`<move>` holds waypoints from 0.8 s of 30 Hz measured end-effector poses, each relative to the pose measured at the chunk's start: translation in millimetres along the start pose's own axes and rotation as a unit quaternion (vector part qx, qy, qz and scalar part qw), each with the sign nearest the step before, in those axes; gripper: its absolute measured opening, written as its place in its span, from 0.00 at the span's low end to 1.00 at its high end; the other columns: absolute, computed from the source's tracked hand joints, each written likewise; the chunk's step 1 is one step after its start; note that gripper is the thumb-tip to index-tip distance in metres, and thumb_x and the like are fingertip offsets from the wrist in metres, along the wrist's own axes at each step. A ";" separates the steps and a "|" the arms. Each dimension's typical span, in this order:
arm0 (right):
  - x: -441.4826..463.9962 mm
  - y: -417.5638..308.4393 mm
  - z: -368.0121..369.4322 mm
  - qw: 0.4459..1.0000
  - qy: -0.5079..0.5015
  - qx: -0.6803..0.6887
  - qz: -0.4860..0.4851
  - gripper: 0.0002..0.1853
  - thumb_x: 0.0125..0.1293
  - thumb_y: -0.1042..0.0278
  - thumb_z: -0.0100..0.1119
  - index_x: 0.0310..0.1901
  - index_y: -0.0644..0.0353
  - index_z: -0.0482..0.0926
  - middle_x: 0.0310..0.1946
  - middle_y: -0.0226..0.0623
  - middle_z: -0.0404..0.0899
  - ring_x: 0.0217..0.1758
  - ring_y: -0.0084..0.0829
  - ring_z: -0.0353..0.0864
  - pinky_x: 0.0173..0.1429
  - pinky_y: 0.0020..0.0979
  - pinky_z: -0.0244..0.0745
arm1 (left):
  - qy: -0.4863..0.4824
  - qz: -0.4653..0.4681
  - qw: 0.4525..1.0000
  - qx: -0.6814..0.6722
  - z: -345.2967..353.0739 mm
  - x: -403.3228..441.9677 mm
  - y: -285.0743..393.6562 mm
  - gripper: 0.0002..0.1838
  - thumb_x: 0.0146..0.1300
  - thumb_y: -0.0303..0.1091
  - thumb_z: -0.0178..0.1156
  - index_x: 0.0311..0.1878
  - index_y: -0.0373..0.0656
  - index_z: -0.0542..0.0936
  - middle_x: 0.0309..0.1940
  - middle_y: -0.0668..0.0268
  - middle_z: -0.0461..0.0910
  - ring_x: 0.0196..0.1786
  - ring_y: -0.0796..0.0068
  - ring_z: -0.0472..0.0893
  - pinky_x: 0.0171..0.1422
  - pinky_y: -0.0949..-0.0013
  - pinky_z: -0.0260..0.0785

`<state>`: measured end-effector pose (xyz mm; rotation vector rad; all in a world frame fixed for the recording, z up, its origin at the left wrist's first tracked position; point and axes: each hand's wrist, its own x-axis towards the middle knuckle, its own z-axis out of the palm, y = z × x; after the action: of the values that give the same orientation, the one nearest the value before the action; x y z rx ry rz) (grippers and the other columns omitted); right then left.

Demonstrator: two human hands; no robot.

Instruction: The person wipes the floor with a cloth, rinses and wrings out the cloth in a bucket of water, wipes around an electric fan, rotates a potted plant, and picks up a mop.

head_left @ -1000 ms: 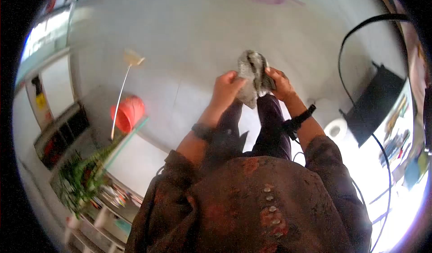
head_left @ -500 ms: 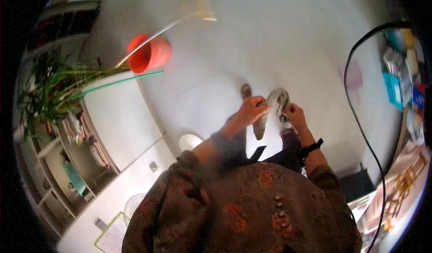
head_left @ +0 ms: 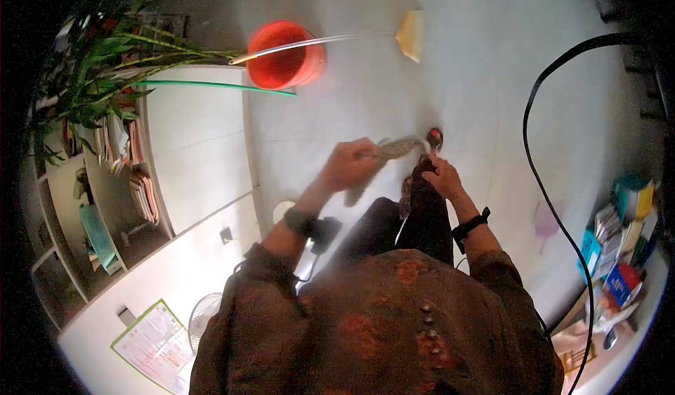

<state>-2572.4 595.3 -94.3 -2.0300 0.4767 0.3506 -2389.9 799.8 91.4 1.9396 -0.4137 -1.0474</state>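
Note:
A grey, crumpled rag stretches between my two hands above the floor, in front of my legs. My left hand is closed around one end, and part of the rag hangs below it, blurred by motion. At the other end, my right hand pinches the rag's edge with its fingertips. My shoes show just beyond and below the right hand.
A red bucket stands ahead on the left, with a long-handled tool with a yellow head across it. Leafy plants and a white cabinet are at left. A black cable hangs on the right, near books.
My left hand has moved left, drawing the bunched rag out longer between the hands. The view has turned, so the bucket and yellow-headed tool appear further right.

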 end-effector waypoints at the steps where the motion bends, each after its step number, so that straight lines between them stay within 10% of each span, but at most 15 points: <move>1: 20.5 -6.6 -0.3 0.998 -0.025 0.053 0.007 0.28 0.51 0.54 0.63 0.52 0.61 0.73 0.43 0.50 0.77 0.46 0.46 0.77 0.52 0.38 0.72 | 0.026 0.011 0.999 0.045 -21.6 5.5 -1.5 0.09 0.53 0.32 0.60 0.37 0.40 0.80 0.27 0.74 0.77 0.31 0.85 0.73 0.35 0.76 0.69; 9: 149.9 -57.1 -18.3 0.973 -0.210 -0.095 -0.032 0.19 0.57 0.62 0.58 0.47 0.65 0.75 0.33 0.45 0.81 0.36 0.32 0.82 0.37 0.31 0.77 | 0.241 -0.039 0.969 -0.025 -161.2 58.8 -60.2 0.09 0.52 0.29 0.59 0.36 0.36 0.79 0.26 0.70 0.78 0.30 0.82 0.74 0.35 0.75 0.70; 13: 221.7 -76.4 8.4 0.985 -0.167 -0.048 0.004 0.19 0.54 0.58 0.59 0.43 0.64 0.78 0.40 0.44 0.80 0.43 0.40 0.80 0.51 0.35 0.74 | 0.293 -0.055 0.955 0.007 -236.4 99.1 -130.9 0.10 0.51 0.29 0.59 0.36 0.34 0.80 0.25 0.68 0.78 0.29 0.81 0.75 0.34 0.74 0.70; 24: 357.1 -235.3 116.8 0.965 -0.217 0.097 0.113 0.16 0.60 0.65 0.57 0.46 0.68 0.75 0.31 0.43 0.81 0.26 0.28 0.81 0.31 0.27 0.77 | 0.379 -0.124 0.917 -0.011 -359.5 175.1 -265.4 0.13 0.51 0.37 0.62 0.37 0.40 0.82 0.26 0.60 0.81 0.30 0.71 0.80 0.36 0.68 0.71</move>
<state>-2152.8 734.8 -125.0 -1.6477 0.4471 0.8337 -2027.3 1034.2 -118.2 2.2322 0.2833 -0.3672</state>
